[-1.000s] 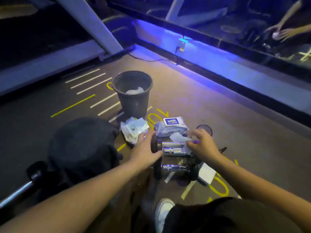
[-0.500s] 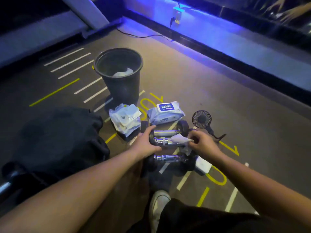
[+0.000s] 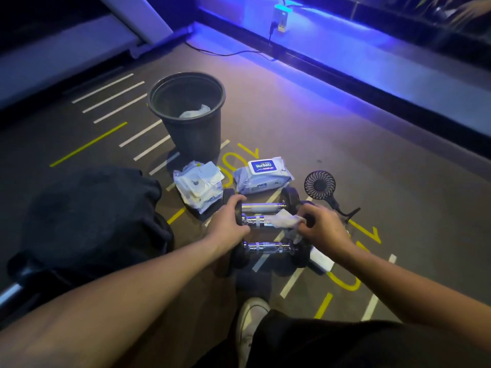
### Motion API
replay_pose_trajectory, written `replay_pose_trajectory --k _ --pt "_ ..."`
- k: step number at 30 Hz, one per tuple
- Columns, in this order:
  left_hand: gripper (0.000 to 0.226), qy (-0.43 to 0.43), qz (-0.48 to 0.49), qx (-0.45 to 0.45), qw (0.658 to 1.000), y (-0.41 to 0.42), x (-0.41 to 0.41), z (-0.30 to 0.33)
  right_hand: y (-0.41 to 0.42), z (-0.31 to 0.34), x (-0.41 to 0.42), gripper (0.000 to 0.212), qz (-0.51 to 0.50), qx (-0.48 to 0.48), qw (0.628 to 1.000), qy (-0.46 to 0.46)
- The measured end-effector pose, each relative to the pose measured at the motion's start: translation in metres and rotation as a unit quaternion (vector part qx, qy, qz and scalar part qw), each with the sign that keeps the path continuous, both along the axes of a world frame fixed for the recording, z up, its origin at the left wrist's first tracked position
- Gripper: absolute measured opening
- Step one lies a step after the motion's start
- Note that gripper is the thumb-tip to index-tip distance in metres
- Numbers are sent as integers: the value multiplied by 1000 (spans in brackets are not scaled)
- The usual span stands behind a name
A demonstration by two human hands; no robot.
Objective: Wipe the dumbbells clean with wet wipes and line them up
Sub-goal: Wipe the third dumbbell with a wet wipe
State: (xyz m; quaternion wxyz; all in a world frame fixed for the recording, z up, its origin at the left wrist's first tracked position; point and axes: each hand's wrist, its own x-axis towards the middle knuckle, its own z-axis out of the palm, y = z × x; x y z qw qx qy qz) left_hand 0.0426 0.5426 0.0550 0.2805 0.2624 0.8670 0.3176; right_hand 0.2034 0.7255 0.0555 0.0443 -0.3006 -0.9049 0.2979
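A: What is on the far left?

B: A black bag [image 3: 90,219] sits on the floor [image 3: 332,134]. Next to it, a bit further back, stands a black bin [image 3: 191,120] with a used wipe [image 3: 195,112] inside.

A: And in front of the bin?

B: A crumpled white pack [image 3: 199,185] lies there. Just right of it is a wet wipes pack [image 3: 263,175] with a blue label.

A: Where are the dumbbells?

B: There are 3, side by side, right in front of those packs. The far dumbbell [image 3: 261,207] and the near dumbbell [image 3: 268,247] lie on the floor. The middle dumbbell [image 3: 256,222] is in the hands; I cannot tell if it touches the floor.

A: What is the left hand doing?

B: The left hand [image 3: 229,224] has its fingers curled round the left end of the middle dumbbell.

A: And the right hand?

B: The right hand [image 3: 322,229] pinches a wet wipe [image 3: 285,221] against the shiny bar, near the right end.

A: Anything more on the right?

B: A small black fan [image 3: 320,185] lies on the floor, and a white sheet [image 3: 321,260] peeks out under the right wrist.
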Motion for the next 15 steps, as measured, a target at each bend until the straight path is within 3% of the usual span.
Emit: replay_pose_trajectory --k 7,15 --pt "65 13 15 71 997 -24 -14 58 -16 58 -19 8 29 25 998 47" --pt "68 100 50 133 985 -96 -61 159 -66 157 -86 12 82 62 989 105"
